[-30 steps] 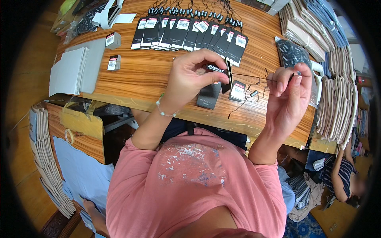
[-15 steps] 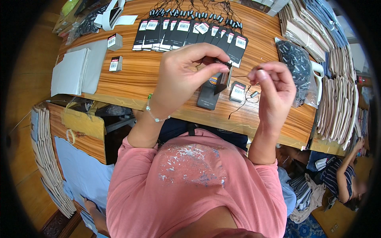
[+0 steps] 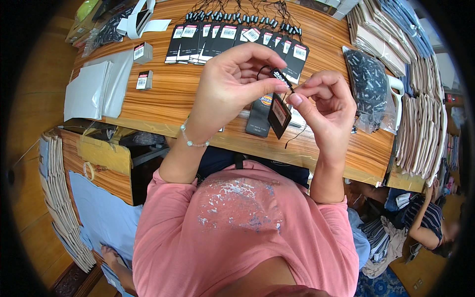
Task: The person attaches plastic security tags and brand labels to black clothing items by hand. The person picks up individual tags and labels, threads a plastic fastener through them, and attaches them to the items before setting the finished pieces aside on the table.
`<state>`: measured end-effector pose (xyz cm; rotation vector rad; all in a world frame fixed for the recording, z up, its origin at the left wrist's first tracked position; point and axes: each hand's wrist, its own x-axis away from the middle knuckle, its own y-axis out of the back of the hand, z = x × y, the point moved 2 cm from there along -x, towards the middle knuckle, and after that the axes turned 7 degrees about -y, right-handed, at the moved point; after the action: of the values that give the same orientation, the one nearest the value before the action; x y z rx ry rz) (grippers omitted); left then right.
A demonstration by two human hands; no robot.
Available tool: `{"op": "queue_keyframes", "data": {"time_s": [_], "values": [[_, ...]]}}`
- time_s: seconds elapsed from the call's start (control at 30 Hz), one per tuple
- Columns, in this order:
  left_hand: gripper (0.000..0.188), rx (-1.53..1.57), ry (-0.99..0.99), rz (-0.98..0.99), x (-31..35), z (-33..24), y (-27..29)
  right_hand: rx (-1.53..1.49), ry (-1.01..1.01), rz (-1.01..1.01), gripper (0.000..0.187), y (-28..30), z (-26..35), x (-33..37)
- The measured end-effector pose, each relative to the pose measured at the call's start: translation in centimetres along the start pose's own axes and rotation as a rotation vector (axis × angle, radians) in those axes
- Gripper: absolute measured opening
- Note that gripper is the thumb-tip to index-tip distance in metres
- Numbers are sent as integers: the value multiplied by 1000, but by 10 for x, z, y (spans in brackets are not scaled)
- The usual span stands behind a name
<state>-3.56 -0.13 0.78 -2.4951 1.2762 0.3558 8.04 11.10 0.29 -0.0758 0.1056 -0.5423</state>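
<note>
my right hand (image 3: 324, 99) has closed in beside my left hand (image 3: 237, 79): right pinching cord (image 3: 291, 89), left pinching tag (image 3: 280, 117) (it hangs tilted), so both meet.

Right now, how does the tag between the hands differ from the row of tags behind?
The held tag is in the air, tilted; the row of tags lies on the table. The row's tags overlap in a line; the held tag is apart from them. Both show black surfaces.

White lettering (image 3: 280, 76) on the held black piece (image 3: 283, 78), red-topped barcode labels (image 3: 228, 32) on fanned black tags (image 3: 220, 48)
</note>
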Motion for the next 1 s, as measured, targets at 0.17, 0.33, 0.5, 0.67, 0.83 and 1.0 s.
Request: {"op": "queue_keyframes", "data": {"time_s": [0.17,0.33,0.5,0.67,0.83,1.0], "values": [[25,27,75,28,1,2,-2,-39,-51,59,25,2,0,-2],[18,45,197,156,-2,-1,1,-102,-60,128,26,4,-3,-1],[16,104,230,228,-4,-3,2,-215,-51,178,27,3,-5,0],[16,252,256,217,2,4,0,-171,153,204,28,4,-4,2],[14,303,186,270,6,4,-3,-134,163,177,26,2,0,8],[13,297,179,254,10,3,-7,-75,263,184,22,3,1,11]]}}
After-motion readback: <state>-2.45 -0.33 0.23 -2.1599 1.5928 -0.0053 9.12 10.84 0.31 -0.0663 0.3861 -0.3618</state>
